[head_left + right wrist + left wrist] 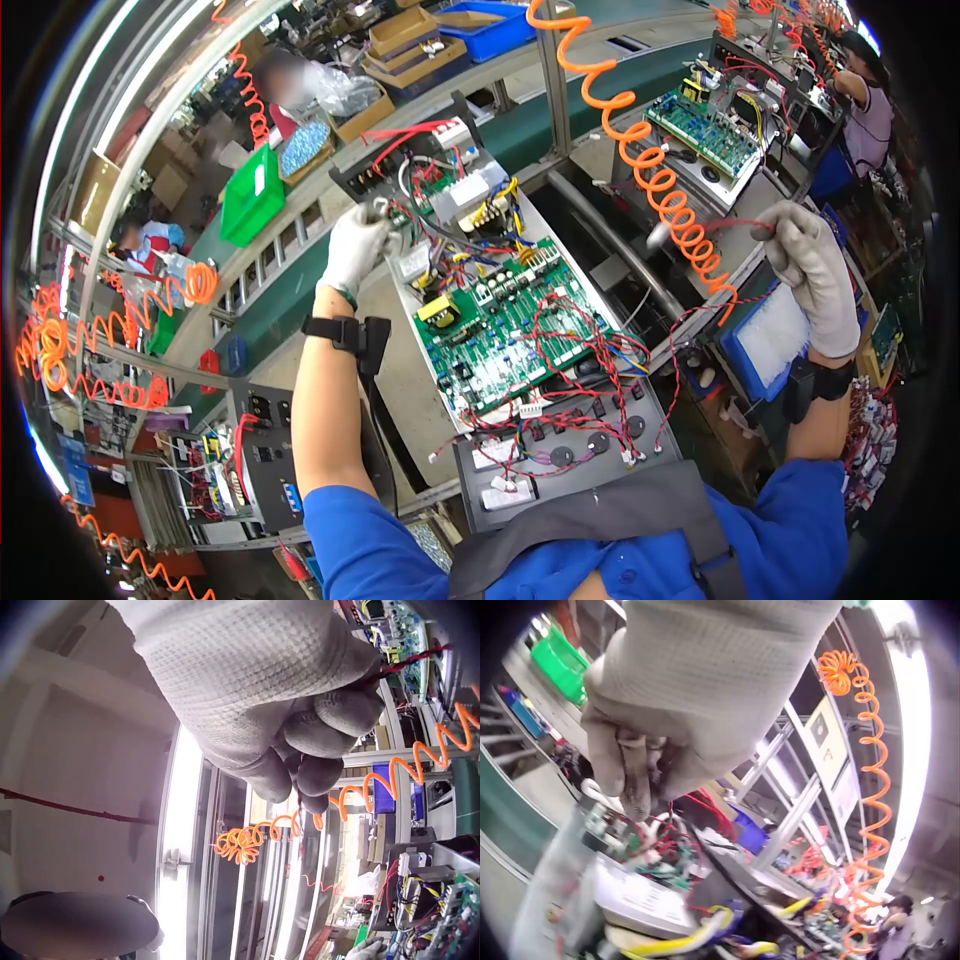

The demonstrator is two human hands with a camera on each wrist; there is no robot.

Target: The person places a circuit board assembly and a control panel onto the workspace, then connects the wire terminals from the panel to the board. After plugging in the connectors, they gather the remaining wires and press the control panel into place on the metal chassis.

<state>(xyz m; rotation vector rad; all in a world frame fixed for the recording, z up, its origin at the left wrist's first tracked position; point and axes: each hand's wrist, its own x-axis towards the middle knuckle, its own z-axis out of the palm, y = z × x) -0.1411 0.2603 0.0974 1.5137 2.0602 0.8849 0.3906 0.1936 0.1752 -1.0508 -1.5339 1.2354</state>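
Observation:
Before me a metal chassis (660, 430) carries a large green circuit board (500, 330) with red-and-black twisted wires (560, 350) strewn over its near end. My gloved left hand (357, 250) is at the chassis's far left edge, beside the bundled cables and a silver box (641, 896). Its fingers are curled at a white cable (592, 789), partly hidden by the fingertips. Raised at the right, my gloved right hand (815, 270) grips a twisted red-and-black wire (409, 661), which comes out on both sides of the curled fingers.
An orange coiled hose (660, 180) hangs between the chassis and my right hand. Behind it stands another chassis with a green board (705, 135). A blue tray (765, 340) lies under my right hand; a green bin (250, 198) is at the left. Other people are farther back.

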